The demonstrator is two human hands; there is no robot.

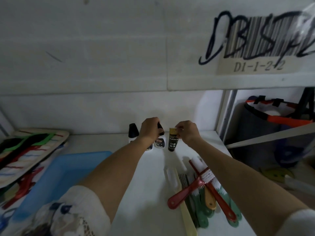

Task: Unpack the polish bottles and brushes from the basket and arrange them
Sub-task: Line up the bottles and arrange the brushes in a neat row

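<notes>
On a white shelf (150, 169) three polish bottles stand near the back wall. My left hand (149, 130) grips the black cap of the middle white bottle (160, 142). My right hand (186, 132) pinches the gold cap of a black bottle (172, 142) standing to the right. A third white bottle with a black cap (133, 131) stands to the left, partly hidden by my left wrist. A pile of brushes (204, 189) with red, green and yellow handles lies at the front right. The blue basket (56, 181) sits at the front left.
A striped woven mat (25, 150) with red and green items lies at the far left. A white upper shelf with a barcode label (252, 67) hangs overhead. Right of the shelf post stands a grey bin with an orange rim (276, 120).
</notes>
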